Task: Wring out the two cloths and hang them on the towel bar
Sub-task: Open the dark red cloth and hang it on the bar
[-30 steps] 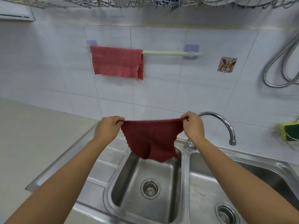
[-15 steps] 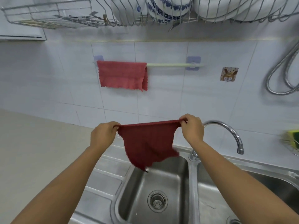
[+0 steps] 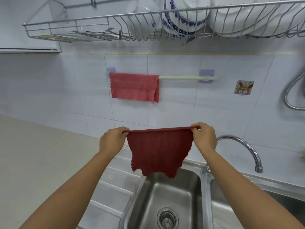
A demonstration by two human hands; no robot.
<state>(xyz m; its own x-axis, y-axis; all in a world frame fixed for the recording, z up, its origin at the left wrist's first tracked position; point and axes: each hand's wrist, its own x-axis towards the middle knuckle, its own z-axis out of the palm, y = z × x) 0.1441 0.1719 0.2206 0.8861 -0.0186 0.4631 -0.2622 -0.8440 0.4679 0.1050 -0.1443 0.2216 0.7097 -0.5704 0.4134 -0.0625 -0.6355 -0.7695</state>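
Two hands hold the dark red cloth stretched in the middle of the frame: the left hand pinches its left top corner, the right hand its right one. Above, the lighter cloth hangs on the towel bar.

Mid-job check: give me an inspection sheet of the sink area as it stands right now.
Surface: stainless steel double sink, beige countertop to its left.
Job's things: pale red cloth draped over left part of the pale green towel bar; dark red cloth held spread above the sink.
Clutter: nothing seen.
Grippers: left hand and right hand each pinch a top corner of the dark cloth.
Cables: metal shower hose looped on the wall at right.
Surroundings: wire dish rack with bowls overhead, curved chrome faucet, white tiles.
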